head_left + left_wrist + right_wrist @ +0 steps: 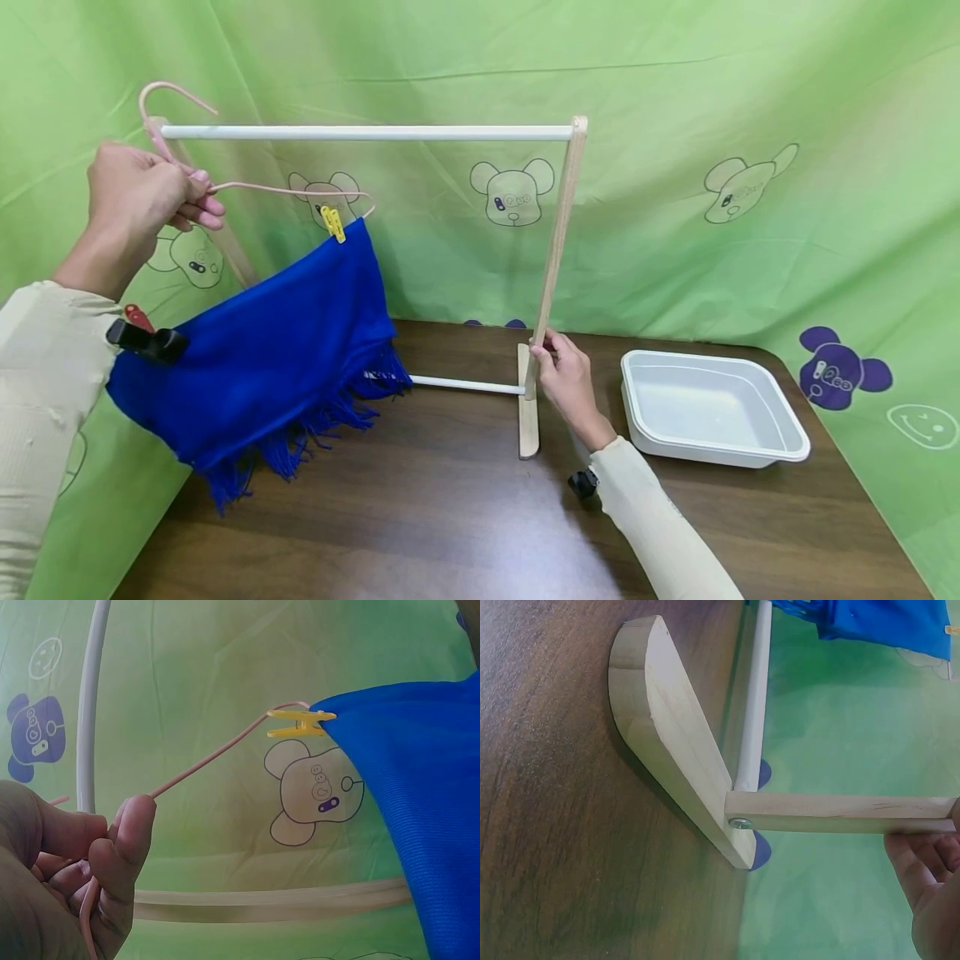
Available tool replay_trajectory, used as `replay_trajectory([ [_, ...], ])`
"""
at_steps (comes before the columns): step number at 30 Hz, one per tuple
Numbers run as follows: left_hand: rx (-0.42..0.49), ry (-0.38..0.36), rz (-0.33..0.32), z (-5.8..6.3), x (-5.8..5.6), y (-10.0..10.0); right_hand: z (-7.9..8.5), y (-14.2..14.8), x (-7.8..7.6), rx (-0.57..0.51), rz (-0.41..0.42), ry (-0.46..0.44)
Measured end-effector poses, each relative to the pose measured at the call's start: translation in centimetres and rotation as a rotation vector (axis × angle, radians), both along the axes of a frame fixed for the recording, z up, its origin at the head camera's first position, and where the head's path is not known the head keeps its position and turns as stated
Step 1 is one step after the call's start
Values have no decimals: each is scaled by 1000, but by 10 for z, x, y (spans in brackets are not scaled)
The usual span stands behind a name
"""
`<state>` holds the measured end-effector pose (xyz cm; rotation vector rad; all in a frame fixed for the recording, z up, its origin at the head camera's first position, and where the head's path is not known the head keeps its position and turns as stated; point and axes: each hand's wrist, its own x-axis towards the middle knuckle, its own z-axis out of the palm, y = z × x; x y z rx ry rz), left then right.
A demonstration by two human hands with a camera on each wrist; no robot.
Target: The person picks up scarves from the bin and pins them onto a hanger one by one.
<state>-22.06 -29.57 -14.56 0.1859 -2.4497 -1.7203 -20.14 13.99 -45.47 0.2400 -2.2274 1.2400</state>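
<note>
My left hand [150,187] grips a pink clothes hanger [285,191] just below its hook, at the left end of a small clothes rack [367,132]. The hook rises above the white top rail in the head view. From the hanger droops a blue fringed scarf [277,350], tilted down to the left. A yellow clothespin [332,224] fastens its right corner, and a red clothespin [138,317] shows near my left cuff. My right hand [567,375] holds the rack's right wooden post [840,813] low down, fingers and thumb on either side of it.
A white plastic tub [712,408] stands on the brown wooden table [450,517], right of the rack. The rack's right foot [528,429] and lower white rail [468,384] are near the table's back. A green curtain [645,233] with printed bears hangs behind.
</note>
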Motion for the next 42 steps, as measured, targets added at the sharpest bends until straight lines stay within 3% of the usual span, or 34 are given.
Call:
replay_trajectory([
  [42, -43, -35, 16, -14, -6, -1, 2, -3, 4, 25, -12, 42],
])
